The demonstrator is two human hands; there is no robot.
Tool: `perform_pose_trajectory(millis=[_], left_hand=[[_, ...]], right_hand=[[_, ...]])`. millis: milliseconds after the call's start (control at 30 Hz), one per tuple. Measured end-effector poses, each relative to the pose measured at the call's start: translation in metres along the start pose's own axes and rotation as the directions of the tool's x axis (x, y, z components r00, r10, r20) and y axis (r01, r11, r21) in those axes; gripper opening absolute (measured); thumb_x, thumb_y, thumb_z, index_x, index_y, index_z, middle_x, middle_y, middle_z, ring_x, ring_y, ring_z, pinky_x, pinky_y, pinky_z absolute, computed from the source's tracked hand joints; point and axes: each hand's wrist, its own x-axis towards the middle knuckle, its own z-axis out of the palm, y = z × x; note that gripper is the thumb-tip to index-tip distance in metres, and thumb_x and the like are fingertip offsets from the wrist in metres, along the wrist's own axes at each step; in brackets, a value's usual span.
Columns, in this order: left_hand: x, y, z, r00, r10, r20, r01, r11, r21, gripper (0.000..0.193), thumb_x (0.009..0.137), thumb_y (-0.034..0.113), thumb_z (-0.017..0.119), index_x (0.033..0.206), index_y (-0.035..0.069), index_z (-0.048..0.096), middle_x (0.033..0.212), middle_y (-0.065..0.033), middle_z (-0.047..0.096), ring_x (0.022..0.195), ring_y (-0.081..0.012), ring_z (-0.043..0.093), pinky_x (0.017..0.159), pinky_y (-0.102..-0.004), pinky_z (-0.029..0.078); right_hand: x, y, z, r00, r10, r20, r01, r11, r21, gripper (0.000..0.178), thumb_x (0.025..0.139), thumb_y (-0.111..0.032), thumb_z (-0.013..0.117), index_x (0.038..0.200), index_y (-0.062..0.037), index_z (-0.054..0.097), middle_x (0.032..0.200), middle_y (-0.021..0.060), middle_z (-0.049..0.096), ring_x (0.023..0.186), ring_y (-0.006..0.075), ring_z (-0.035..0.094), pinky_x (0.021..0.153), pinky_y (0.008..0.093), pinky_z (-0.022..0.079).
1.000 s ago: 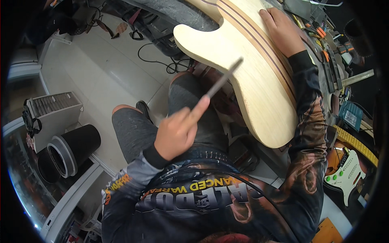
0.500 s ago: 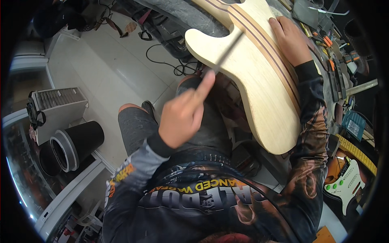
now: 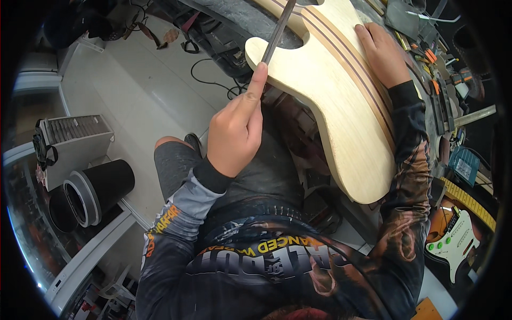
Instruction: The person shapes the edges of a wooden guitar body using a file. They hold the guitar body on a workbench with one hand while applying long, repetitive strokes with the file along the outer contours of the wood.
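A pale wooden guitar body (image 3: 341, 106) with dark and brown stripes down its middle lies on the workbench in front of me, right of centre. My left hand (image 3: 237, 128) is closed on a long, thin, dark file (image 3: 278, 34), the index finger stretched along it. The file slants up and away across the body's left horn and its curved cutaway; its handle end is hidden in my palm. On the right edge of the body rests my right hand (image 3: 381, 56), thumb on the top face and the other fingers over the edge, partly hidden.
Hand tools (image 3: 440, 101) and scraps crowd the bench on the right. Below them stands a sunburst guitar with a white pickguard (image 3: 456, 240). On the left are a black bin (image 3: 106, 186) and a grey box unit (image 3: 77, 138). A black cable (image 3: 213, 80) trails over the tiled floor.
My left hand has moved up and slightly left, and the file has swung to a steeper angle toward the horn's tip. My right hand and the guitar body stay nearly still.
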Motion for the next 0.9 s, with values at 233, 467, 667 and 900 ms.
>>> perform_pose_trajectory(millis=[233, 467, 667, 900], left_hand=[[-0.086, -0.017, 0.021, 0.976, 0.137, 0.169, -0.128, 0.99, -0.061, 0.086, 0.087, -0.01, 0.069, 0.17, 0.011, 0.057, 0.079, -0.0127, 0.057, 0.068, -0.0318, 0.063, 0.065, -0.0453, 0.056], [-0.001, -0.012, 0.027, 0.996, 0.038, -0.076, -0.041, 0.998, -0.042, 0.085, 0.087, -0.012, 0.068, 0.169, 0.009, 0.057, 0.079, -0.0137, 0.057, 0.069, -0.032, 0.064, 0.066, -0.0457, 0.056], [-0.054, -0.029, 0.046, 0.972, 0.232, 0.015, -0.231, 0.97, -0.081, 0.082, 0.086, -0.012, 0.069, 0.166, 0.005, 0.06, 0.082, -0.0127, 0.063, 0.068, -0.0325, 0.064, 0.067, -0.0447, 0.057], [-0.032, -0.028, 0.049, 0.983, 0.152, -0.103, -0.161, 0.983, -0.086, 0.079, 0.092, -0.013, 0.068, 0.168, 0.004, 0.056, 0.085, -0.0165, 0.065, 0.069, -0.0362, 0.063, 0.067, -0.0469, 0.056]], right_hand=[[0.002, -0.008, -0.005, 0.999, 0.048, 0.018, -0.048, 0.999, 0.009, 0.056, 0.117, -0.047, 0.053, 0.122, 0.0059, 0.07, 0.121, 0.0319, 0.074, 0.116, 0.0509, 0.068, 0.105, 0.0534, 0.051], [0.001, 0.0, -0.004, 1.0, 0.004, -0.002, -0.004, 0.999, 0.038, 0.056, 0.116, -0.047, 0.054, 0.122, 0.0058, 0.07, 0.121, 0.0323, 0.074, 0.116, 0.0514, 0.067, 0.104, 0.0537, 0.051], [0.002, -0.005, -0.007, 0.998, 0.042, 0.039, -0.043, 0.999, 0.004, 0.057, 0.116, -0.047, 0.054, 0.124, 0.0066, 0.07, 0.122, 0.0325, 0.074, 0.117, 0.0517, 0.067, 0.104, 0.0533, 0.051], [0.002, -0.001, -0.002, 0.999, 0.031, 0.014, -0.031, 0.999, 0.02, 0.058, 0.116, -0.048, 0.054, 0.124, 0.0068, 0.071, 0.125, 0.0319, 0.074, 0.118, 0.0509, 0.068, 0.106, 0.0522, 0.051]])
